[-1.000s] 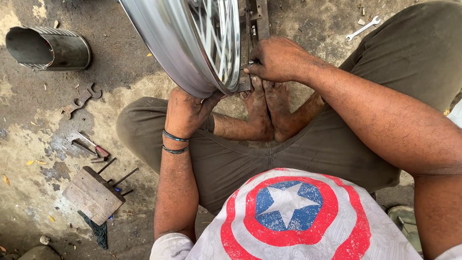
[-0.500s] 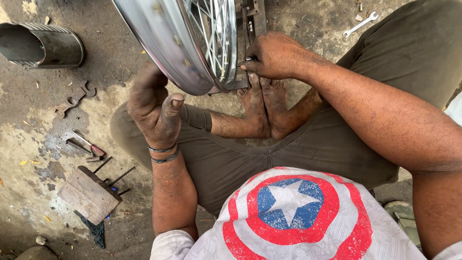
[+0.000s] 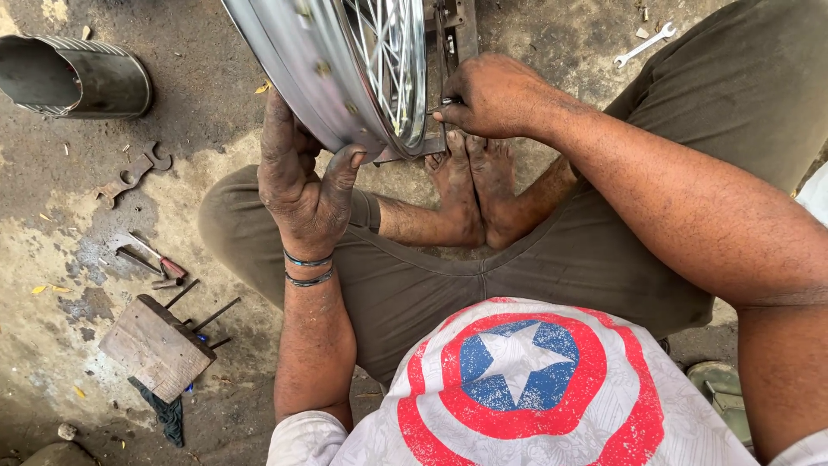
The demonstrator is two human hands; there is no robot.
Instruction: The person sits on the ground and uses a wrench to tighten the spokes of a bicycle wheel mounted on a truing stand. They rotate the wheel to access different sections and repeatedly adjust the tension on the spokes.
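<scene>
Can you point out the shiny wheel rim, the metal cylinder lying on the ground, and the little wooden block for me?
wheel rim (image 3: 297, 65), head view, on the polished outer band.
metal cylinder (image 3: 108, 82), head view, on its ribbed side wall.
wooden block (image 3: 153, 347), head view, on the middle of its flat top face.
</scene>
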